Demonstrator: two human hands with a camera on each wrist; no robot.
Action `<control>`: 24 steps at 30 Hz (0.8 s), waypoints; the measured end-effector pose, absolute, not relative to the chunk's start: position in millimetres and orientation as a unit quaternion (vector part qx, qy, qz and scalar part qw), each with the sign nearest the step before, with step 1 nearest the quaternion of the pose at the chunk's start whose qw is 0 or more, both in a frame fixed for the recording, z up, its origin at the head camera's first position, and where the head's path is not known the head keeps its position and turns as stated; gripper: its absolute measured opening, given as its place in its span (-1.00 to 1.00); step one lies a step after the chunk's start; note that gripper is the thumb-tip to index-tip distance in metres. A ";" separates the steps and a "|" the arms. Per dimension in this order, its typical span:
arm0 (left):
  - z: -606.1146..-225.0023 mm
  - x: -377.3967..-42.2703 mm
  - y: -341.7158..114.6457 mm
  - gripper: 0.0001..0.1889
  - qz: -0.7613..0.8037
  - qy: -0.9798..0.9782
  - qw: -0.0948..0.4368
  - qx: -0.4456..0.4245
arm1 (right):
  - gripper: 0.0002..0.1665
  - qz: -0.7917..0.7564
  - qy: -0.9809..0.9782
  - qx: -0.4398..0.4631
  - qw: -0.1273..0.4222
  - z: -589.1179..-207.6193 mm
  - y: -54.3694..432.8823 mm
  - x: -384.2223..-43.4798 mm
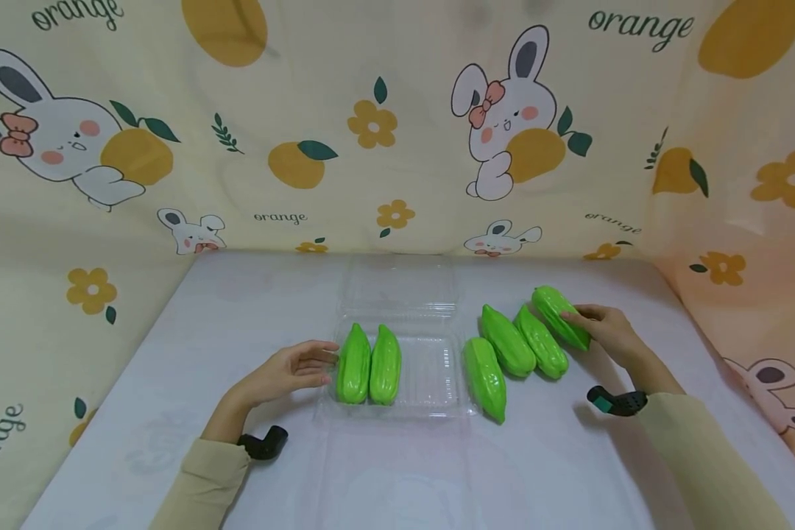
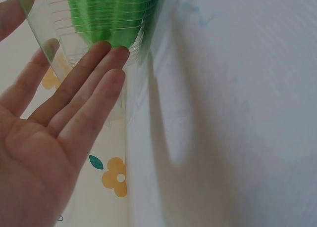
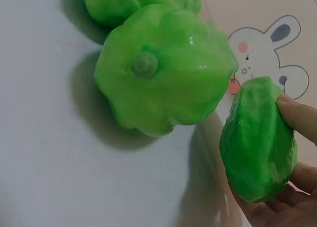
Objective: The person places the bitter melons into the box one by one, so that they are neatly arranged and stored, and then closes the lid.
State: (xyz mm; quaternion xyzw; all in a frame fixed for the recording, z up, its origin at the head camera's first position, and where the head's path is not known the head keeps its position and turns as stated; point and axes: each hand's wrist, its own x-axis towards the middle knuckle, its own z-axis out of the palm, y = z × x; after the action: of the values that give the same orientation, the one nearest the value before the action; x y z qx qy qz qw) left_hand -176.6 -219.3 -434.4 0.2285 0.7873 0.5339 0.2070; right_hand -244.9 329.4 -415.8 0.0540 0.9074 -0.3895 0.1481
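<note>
Your left hand [image 1: 290, 370] lies flat on the table [image 1: 172, 353], palm turned toward the clear plastic tray [image 1: 430, 372]. Its fingers [image 2: 96, 83] are straight and together, and their tips press the tray's left wall — nothing is clasped. Your right hand [image 1: 606, 329] reaches out at about two o'clock from the tray, thumb and fingers curled around the farthest green gourd [image 1: 559, 315]. The right wrist view shows that gourd [image 3: 257, 140] pinched between thumb tip and fingers.

Two gourds [image 1: 369, 364] lie side by side in the left half of the tray, touching each other, their long axes running toward twelve o'clock. The tray's right half is bare plastic, and its hinged lid [image 1: 400, 287] lies open flat at twelve o'clock. Three more gourds [image 1: 513, 353] sit on the table at three o'clock from the tray, in a slanted row, close together. The nearest one touches or just overhangs the tray's right edge. The held gourd is the end of this row, farthest from the tray.

The gourds are glossy, ribbed, tapered plastic — bright green with a stub stem. The tray is thin, ridged and see-through. The table is covered in smooth white cloth, with open room toward six o'clock and to the left. A cartoon rabbit-and-orange curtain [image 1: 397, 125] closes the back and both sides.
</note>
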 end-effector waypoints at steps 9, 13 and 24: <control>-432.9 -176.4 -218.8 -0.38 0.527 0.793 0.205 0.229 | 0.06 -0.409 0.901 0.054 0.131 -411.7 328.6 -240.7; -432.6 -176.3 -218.4 -0.38 0.524 0.795 0.203 0.228 | 0.07 -0.420 0.897 0.057 0.128 -410.8 327.8 -239.2; -432.6 -176.4 -218.8 -0.37 0.528 0.793 0.206 0.225 | 0.05 -0.424 0.897 0.053 0.111 -407.1 324.9 -235.6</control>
State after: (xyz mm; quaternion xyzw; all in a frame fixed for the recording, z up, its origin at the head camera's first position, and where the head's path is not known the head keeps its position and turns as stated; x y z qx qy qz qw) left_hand -176.4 -218.8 -432.6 0.2249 0.7929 0.5277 0.2055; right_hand -235.6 324.9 -407.1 0.0530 0.8972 -0.4241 0.1110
